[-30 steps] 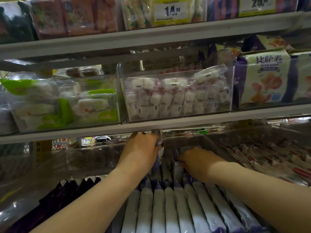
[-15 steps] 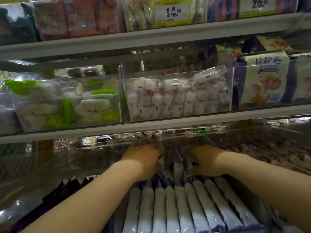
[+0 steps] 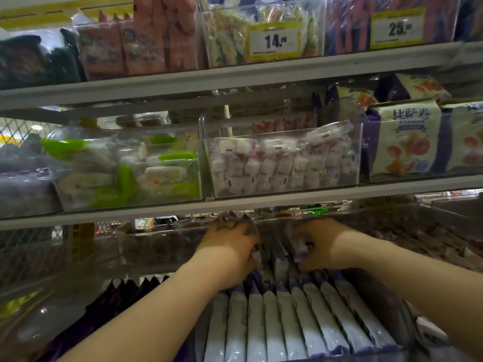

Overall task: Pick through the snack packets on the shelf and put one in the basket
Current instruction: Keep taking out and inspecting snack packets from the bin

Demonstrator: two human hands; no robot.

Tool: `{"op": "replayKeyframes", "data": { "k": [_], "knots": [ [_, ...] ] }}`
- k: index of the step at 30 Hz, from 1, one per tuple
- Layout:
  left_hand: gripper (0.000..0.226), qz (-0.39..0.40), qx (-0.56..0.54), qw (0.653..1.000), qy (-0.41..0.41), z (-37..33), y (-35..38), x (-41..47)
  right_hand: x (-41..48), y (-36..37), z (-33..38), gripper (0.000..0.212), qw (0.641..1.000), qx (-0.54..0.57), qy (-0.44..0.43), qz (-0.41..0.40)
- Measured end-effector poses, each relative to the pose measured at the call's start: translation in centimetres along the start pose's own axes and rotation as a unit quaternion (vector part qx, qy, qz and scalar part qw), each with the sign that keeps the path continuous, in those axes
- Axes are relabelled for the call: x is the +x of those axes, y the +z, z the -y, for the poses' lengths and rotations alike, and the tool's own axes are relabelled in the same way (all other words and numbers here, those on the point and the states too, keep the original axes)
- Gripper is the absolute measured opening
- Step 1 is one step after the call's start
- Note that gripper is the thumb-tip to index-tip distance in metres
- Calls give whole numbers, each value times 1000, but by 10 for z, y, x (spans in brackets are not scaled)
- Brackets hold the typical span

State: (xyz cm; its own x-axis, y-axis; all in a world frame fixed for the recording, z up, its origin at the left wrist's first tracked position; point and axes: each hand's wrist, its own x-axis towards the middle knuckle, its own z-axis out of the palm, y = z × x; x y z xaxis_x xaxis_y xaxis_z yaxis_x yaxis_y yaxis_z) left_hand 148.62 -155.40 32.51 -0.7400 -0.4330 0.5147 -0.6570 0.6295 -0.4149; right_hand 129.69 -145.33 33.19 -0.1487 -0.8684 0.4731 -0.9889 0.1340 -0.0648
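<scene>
Below the middle shelf (image 3: 339, 190), left hand (image 3: 230, 248) and right hand (image 3: 322, 246), fingers tight round snack packets (image 3: 287, 322), long axes front-to-back.

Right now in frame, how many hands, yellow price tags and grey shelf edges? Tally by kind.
Hands: 2, left hand and right hand, both gripping white-and-purple packets
Yellow price tags: 2, the 14 tag and the 25 tag
Grey shelf edges: 2, upper shelf edge and lower shelf edge
Total: 6
</scene>
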Motion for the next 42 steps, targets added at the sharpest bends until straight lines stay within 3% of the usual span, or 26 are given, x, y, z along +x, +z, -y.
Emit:
{"op": "replayKeyframes", "data": {
  "k": [2,6,10,12,16,18,19,21,22,25,27,29,31,34,39,42],
  "knots": [
    [45,-53,-14,998,7,1,0,-8,-15,-8,3,35,997,42,7,-69],
    [34,-144,-78,986,6,-10,-9,-25,-54,-22,5,39,980,122,36,-151],
    [18,-233,-199,952,-7,-35,-19,-49,-99,-24,14,36,933,266,18,-242],
    [29,-249,-304,917,-68,-56,-25,-64,-123,-14,24,33,876,406,20,-260],
    [56,-142,-527,822,-162,-90,-32,-95,-160,21,50,20,686,680,59,-250],
    [46,-71,-631,757,-156,-105,-31,-112,-177,38,64,22,613,754,61,-229],
    [35,-50,-688,710,-141,-112,-29,-120,-184,46,68,27,598,769,62,-215],
    [16,-47,-780,614,-109,-121,-20,-138,-198,59,72,41,614,760,81,-200],
    [17,-57,-794,597,-100,-123,-13,-146,-204,66,71,46,634,743,89,-194],
    [26,-61,-781,615,-90,-121,6,-169,-217,85,68,53,715,674,98,-162],
    [30,-33,-776,624,-86,-120,19,-183,-224,100,68,59,740,652,92,-136],
    [37,14,-766,638,-76,-123,32,-195,-229,115,67,57,736,665,80,-100],
    [41,59,-761,642,-66,-128,46,-205,-233,127,67,40,720,687,67,-71],
    [47,80,-759,643,-68,-136,67,-217,-236,145,65,31,695,712,79,-60],
    [46,36,-779,613,-123,-154,103,-227,-241,173,60,26,685,721,99,-31],
    [30,-7,-809,563,-169,-159,108,-229,-242,182,55,31,691,714,111,-10]
  ]
}}
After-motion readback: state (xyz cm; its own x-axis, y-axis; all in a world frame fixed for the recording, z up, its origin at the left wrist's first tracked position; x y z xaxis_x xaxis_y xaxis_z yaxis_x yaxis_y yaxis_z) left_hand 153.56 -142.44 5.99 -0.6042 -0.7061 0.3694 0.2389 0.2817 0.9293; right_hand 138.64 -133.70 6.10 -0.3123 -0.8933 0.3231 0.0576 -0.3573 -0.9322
